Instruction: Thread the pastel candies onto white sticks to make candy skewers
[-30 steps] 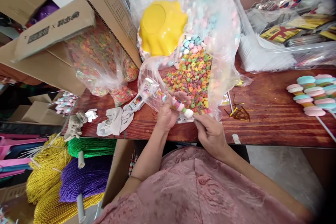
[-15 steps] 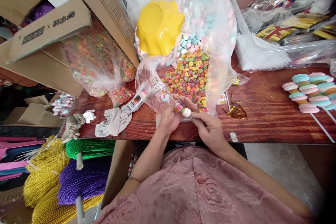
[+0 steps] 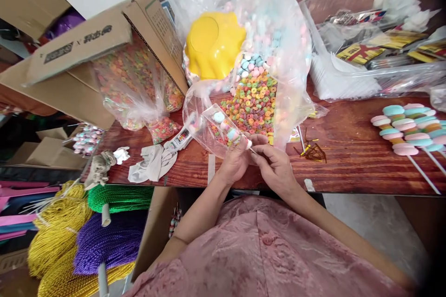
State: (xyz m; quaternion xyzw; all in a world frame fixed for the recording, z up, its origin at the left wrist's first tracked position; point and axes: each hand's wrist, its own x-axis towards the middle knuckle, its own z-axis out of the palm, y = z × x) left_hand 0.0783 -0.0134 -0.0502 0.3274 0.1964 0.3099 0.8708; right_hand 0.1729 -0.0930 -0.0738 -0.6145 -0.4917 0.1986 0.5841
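Above the table's front edge, a candy skewer (image 3: pixel 226 126) of pastel marshmallow pieces lies tilted inside a clear plastic sleeve (image 3: pixel 211 111). My left hand (image 3: pixel 234 161) is closed round the lower end of the sleeve, with the skewer's bottom pieces at its fingers. Just beside it, my right hand (image 3: pixel 273 162) pinches the thin stick (image 3: pixel 253 150) below the candy. Behind both hands, an open clear bag holds a heap of ring-shaped gummies (image 3: pixel 256 102). Pink, blue and white marshmallows (image 3: pixel 253 64) lie beyond them.
A yellow wavy bowl (image 3: pixel 214 44) sits upside down on the marshmallows. On the left are a cardboard box (image 3: pixel 87 39), bagged gummies (image 3: pixel 121 83) and a white cloth (image 3: pixel 151 162). To the right lie several marshmallow skewers (image 3: pixel 406 125), brown-gold ties (image 3: pixel 311 148) and a clear bin (image 3: pixel 369 72).
The candy skewer has gone further up into the sleeve, its white end piece now near my left fingers. My right hand has shifted slightly left along with the stick.
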